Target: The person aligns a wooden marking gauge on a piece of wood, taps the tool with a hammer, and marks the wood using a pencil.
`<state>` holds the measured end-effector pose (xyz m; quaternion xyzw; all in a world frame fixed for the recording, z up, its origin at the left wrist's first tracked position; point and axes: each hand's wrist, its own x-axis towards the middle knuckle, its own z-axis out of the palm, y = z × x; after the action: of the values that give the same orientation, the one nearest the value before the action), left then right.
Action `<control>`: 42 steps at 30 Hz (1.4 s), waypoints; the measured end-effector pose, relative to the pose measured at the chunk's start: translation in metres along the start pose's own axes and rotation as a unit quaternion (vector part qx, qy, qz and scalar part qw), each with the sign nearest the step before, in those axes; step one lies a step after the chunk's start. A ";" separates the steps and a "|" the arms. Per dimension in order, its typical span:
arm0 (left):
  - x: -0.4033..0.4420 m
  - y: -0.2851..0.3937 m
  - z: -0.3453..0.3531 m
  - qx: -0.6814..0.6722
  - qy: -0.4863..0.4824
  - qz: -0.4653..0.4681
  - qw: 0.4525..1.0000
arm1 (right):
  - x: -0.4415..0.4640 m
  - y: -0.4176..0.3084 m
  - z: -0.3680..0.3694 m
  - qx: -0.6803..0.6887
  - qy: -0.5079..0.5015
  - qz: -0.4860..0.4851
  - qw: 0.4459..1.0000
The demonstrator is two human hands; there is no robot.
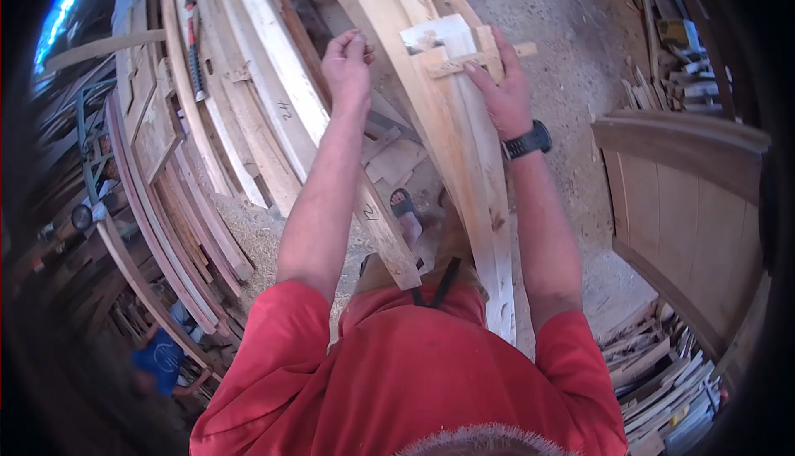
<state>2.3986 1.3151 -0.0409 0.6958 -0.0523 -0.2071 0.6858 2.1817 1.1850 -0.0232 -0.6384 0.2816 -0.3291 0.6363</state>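
Note:
My right hand [502, 96] lies over a long pale wooden board [460, 133], thumb and fingers around a short wooden strip [454, 67] set crosswise on it. A white, partly shiny flat piece [439, 33] lies on the boards just beyond the strip. To the left, my left hand [346, 65] is raised, with its fingers pinched together. Whatever may be between those fingertips is too small to make out. Below it runs another long plank [385, 228] with a handwritten mark, its near end close to my waist.
Several long boards [248, 58] lie on the left, with a red and black tool [194, 46] on them. At right stands a panelled wooden piece [683, 207]; offcuts [671, 390] are piled below it. A person in a blue shirt [159, 362] is at lower left. Sawdust covers the floor [571, 67].

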 end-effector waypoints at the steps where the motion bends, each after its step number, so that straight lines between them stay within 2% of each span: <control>1: 0.005 0.000 0.002 0.009 0.013 -0.006 1.000 | -0.001 -0.002 0.001 0.024 0.003 0.020 1.000; 5: 0.033 -0.012 0.005 0.022 0.023 0.001 1.000 | 0.000 0.000 0.005 0.066 0.013 0.034 0.997; 7: 0.048 -0.029 0.007 0.104 0.027 -0.029 0.994 | -0.001 0.004 0.005 0.058 0.007 0.037 0.998; 8: 0.054 -0.040 0.010 0.099 0.023 -0.033 0.994 | 0.000 0.006 0.002 0.052 0.007 0.038 0.998; 11: 0.089 -0.102 0.002 0.208 0.035 -0.068 0.975 | 0.000 0.008 -0.001 0.014 0.008 0.021 1.000; 12: 0.089 -0.102 0.005 0.208 0.031 -0.072 0.975 | 0.000 0.009 0.000 0.011 0.011 0.024 1.000; 14: 0.085 -0.095 0.012 0.396 0.028 -0.022 0.918 | 0.000 0.009 0.000 0.035 0.010 0.021 0.999; 16: 0.086 -0.097 0.014 0.405 -0.004 -0.003 0.914 | 0.001 0.007 0.000 0.028 0.011 0.022 0.999; 18: 0.086 -0.095 0.017 0.493 -0.038 -0.005 0.869 | 0.000 0.008 0.000 0.024 0.013 0.020 0.999; 27: 0.078 -0.097 0.016 0.420 -0.051 0.013 0.906 | 0.000 0.006 0.002 0.054 0.012 0.012 0.998; 31: 0.078 -0.095 0.013 0.436 -0.039 0.021 0.899 | 0.000 0.005 0.003 0.065 0.011 0.023 0.998; 34: 0.075 -0.089 0.012 0.501 -0.009 0.034 0.865 | 0.000 -0.001 0.002 0.053 0.013 0.014 0.998; 36: 0.065 -0.080 0.007 0.412 0.093 0.026 0.906 | 0.000 -0.003 0.004 0.049 0.018 0.008 0.999; 37: 0.063 -0.075 0.008 0.231 0.097 -0.041 0.967 | 0.001 -0.001 0.003 0.026 0.017 -0.003 1.000; 38: 0.059 -0.070 0.008 0.236 0.090 -0.040 0.967 | 0.000 0.001 0.001 0.002 0.019 -0.012 1.000; 39: 0.054 -0.061 0.008 0.085 0.109 -0.030 0.990 | 0.001 0.001 0.000 0.004 0.027 -0.010 1.000; 40: 0.045 -0.051 0.008 -0.068 0.125 -0.022 0.990 | 0.000 0.002 0.000 0.001 0.023 -0.006 1.000; 42: 0.022 -0.025 0.010 -0.074 0.123 -0.018 0.990 | 0.000 0.003 0.001 -0.001 0.020 0.000 1.000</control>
<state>2.4095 1.2998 -0.0702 0.6644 0.0604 -0.1357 0.7324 2.1825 1.1856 -0.0266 -0.6322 0.2947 -0.3417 0.6299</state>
